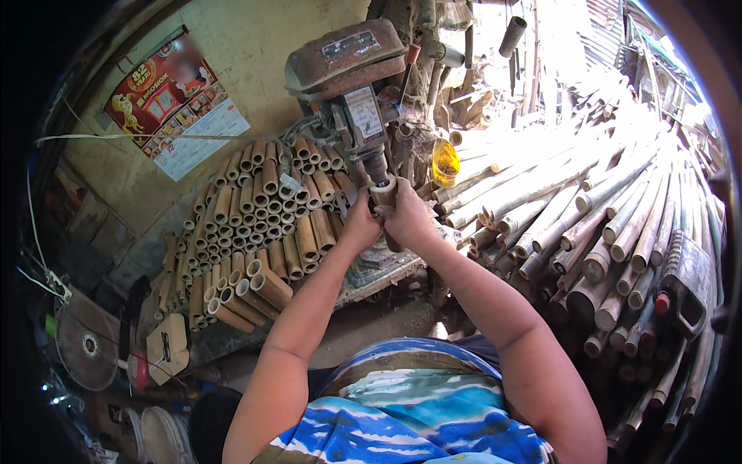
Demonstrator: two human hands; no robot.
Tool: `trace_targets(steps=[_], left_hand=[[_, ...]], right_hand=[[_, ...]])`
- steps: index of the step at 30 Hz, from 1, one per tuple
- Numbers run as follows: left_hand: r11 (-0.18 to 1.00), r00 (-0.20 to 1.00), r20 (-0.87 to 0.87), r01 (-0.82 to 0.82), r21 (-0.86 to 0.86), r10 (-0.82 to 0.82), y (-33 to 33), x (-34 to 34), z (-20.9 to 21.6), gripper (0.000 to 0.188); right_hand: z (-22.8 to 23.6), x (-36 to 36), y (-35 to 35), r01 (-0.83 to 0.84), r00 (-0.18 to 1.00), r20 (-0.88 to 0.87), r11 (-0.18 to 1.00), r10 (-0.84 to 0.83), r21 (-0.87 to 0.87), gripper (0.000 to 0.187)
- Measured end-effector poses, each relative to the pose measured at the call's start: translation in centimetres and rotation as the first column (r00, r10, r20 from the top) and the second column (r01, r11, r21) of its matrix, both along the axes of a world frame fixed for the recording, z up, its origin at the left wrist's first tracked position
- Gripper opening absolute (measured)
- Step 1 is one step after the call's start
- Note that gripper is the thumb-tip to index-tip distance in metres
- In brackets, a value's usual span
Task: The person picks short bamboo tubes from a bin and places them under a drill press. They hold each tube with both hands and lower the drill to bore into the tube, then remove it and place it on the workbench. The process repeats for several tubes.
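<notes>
Clasping bamboo tube (383,199) from both sides: left hand (361,223), right hand (410,220), fingers wrapped round it, far fingertips hidden. Tube directly below drill chuck (376,167), over bench (386,279) near right end; long axis roughly upright, top rim toward chuck. Both hands touching, neither nearer.

Hollow bamboo tube (383,196) upright beneath drill chuck (376,165)

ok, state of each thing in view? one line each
drill press, spinning or not, can't tell
bamboo tube, gripped, hollow end up
left hand, closed on bamboo tube
right hand, closed on bamboo tube
short bamboo pieces, cut, stacked
long bamboo poles, piled lying down
yellow container, open-topped
jug, red cap on
fan, running or not, can't tell
calendar, hanging
</notes>
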State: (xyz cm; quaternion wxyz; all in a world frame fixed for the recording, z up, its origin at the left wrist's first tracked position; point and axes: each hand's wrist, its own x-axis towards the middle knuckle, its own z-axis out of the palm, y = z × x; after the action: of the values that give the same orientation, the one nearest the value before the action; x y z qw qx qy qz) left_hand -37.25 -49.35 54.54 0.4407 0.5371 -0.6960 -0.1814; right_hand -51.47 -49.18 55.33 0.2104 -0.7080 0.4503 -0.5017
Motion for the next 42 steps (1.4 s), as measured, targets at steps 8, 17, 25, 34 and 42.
trace_targets(steps=[8, 17, 25, 34, 42], left_hand=[[1.000, 0.999, 0.031, 0.008, 0.016, -0.008, -0.7, 1.6, -0.7, 0.056], [0.981, 0.987, 0.098, 0.141, -0.131, -0.129, -3.1, 2.1, -0.7, 0.057], [0.990, 0.991, -0.003, 0.136, -0.035, -0.137, -3.4, 0.4, -0.8, 0.055], [0.996, 0.997, 0.011, 0.071, 0.058, -0.072, -0.3, -0.4, 0.2, 0.062], [0.993, 0.994, -0.052, 0.102, 0.061, -0.099, -0.2, 1.2, -0.9, 0.061]], right_hand=[[-0.2, 1.3, -0.1, -0.006, 1.000, 0.002, 1.000, 0.006, 0.010, 0.054], [-0.5, 1.1, -2.0, 0.024, 0.999, -0.031, 1.000, -0.024, -0.017, 0.056], [-0.2, -0.6, -2.0, 0.018, 0.999, -0.028, 0.997, -0.016, 0.075, 0.054], [-0.8, -1.0, -0.5, -0.018, 0.999, -0.050, 0.999, 0.020, 0.050, 0.055], [-1.4, 0.5, -0.1, 0.004, 0.998, -0.069, 1.000, -0.004, -0.009, 0.057]])
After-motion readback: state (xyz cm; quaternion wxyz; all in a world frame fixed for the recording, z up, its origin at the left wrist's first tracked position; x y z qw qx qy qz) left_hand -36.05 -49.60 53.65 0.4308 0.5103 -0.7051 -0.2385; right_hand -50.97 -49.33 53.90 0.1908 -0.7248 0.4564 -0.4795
